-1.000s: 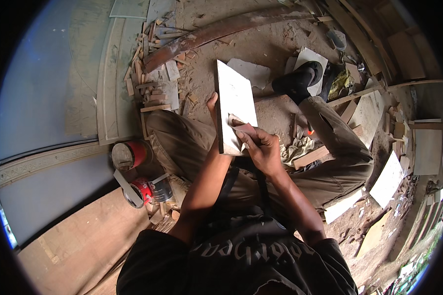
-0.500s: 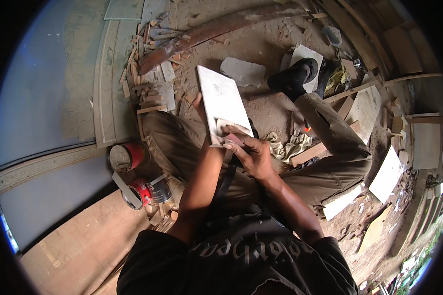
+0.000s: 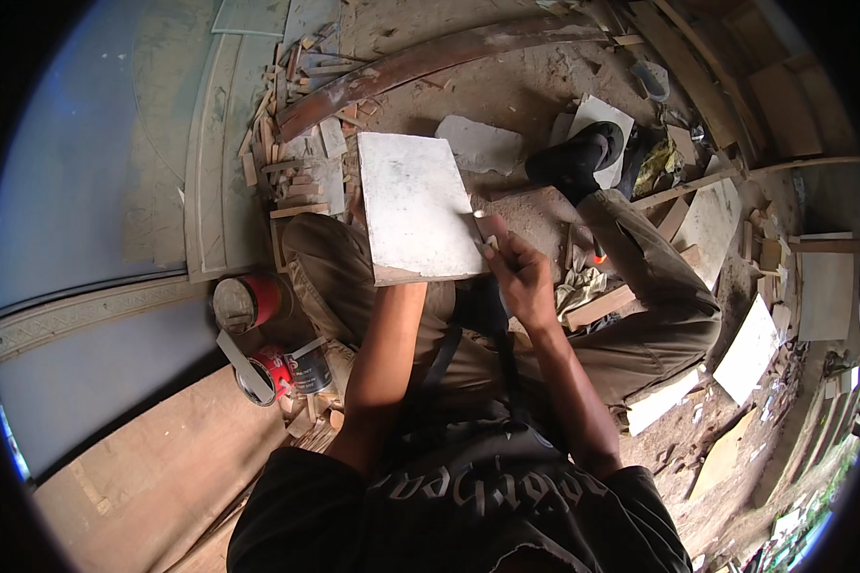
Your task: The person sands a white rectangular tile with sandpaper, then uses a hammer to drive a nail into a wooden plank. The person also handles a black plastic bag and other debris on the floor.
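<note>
R hand [image 3: 526, 283] pinching sandpaper [image 3: 490, 226], L hand hidden under wht board [image 3: 419, 205], grip unclear, red cans [image 3: 267, 297], contents unclear

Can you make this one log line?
left hand: hidden behind white board | right hand: gripping bent brownish sheet by board's right edge | nearby: red can

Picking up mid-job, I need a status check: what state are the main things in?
White board: held up, face smudged
Sandpaper: curled, in right hand
Left hand: hidden behind board
Lower red can: overlapped by flat strip
Brown beam: lying on floor
Cloth: crumpled
</note>
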Motion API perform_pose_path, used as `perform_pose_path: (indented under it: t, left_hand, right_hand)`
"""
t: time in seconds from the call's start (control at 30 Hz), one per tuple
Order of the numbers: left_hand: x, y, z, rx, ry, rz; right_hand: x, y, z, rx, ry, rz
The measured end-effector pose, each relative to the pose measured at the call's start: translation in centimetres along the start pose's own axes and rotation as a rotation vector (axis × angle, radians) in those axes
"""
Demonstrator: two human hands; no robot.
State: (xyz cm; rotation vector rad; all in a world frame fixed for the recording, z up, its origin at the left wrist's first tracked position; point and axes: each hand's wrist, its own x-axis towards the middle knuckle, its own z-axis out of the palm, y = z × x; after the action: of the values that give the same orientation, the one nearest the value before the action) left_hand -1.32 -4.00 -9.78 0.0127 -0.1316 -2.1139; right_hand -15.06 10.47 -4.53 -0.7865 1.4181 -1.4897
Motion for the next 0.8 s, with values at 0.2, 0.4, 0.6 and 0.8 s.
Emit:
perform_pose_path:
  t: [0.2,0.4,0.6,0.8]
  left_hand:
    - [-0.5,0.1,0.7,-0.022,0.107,-0.004]
    - [-0.5,0.4,1.2,-0.028,0.132,-0.083]
    - [-2.8,-0.6,3.8,-0.078,0.324,-0.352]
    - [-2.6,-1.0,3.2,0.180,0.147,-0.054]
  right_hand:
    - [-0.5,-2.0,0.0,-0.240,-0.295,-0.177]
    - [-0.6,-1.7,0.9,-0.459,-0.250,-0.307]
    - [-4.5,-4.7,5.4,-0.682,-0.398,-0.484]
    - [0.0,-1.0,1.3,-0.475,-0.351,-0.309]
